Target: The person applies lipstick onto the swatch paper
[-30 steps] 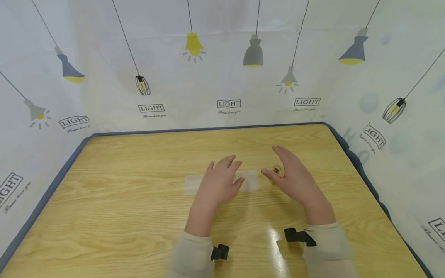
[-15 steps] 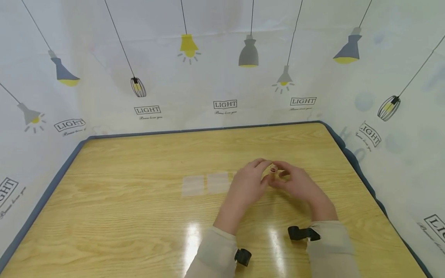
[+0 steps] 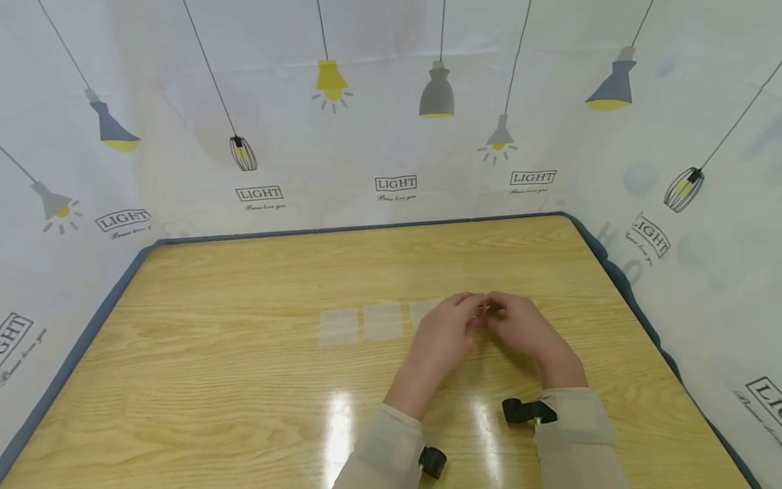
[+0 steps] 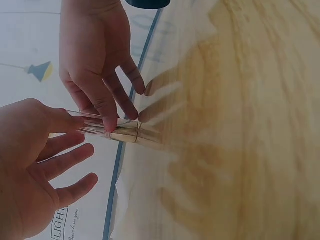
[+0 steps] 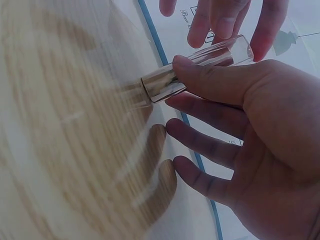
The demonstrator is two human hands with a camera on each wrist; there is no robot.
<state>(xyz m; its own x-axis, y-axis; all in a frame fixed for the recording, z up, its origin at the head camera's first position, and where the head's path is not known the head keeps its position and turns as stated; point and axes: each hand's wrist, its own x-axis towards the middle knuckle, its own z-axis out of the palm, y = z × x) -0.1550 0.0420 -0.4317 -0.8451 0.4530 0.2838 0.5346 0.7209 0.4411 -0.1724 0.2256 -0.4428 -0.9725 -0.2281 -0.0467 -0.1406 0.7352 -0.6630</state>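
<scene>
A small clear tube (image 5: 161, 84), cylindrical and brownish inside toward its lower part, stands upright with its base at the wooden table. My right hand (image 3: 528, 329) pinches its side between thumb and index finger, the other fingers spread, as the right wrist view shows. At the upper end, my left hand (image 3: 444, 333) has its thumb and index finger on the tube, with its remaining fingers loosely extended in the left wrist view. From the head view the two hands meet at the fingertips and hide most of the tube.
Three translucent squares lie in a row on the wooden table (image 3: 214, 380): a left square (image 3: 339, 327), a middle square (image 3: 383, 321) and a right square (image 3: 423, 312) partly behind my left hand. A lamp-printed cloth (image 3: 342, 149) walls the back and sides.
My left hand has moved right from over the squares to the tube, uncovering them. Both hands' fingers have closed in around the tube, which was visible between them before.
</scene>
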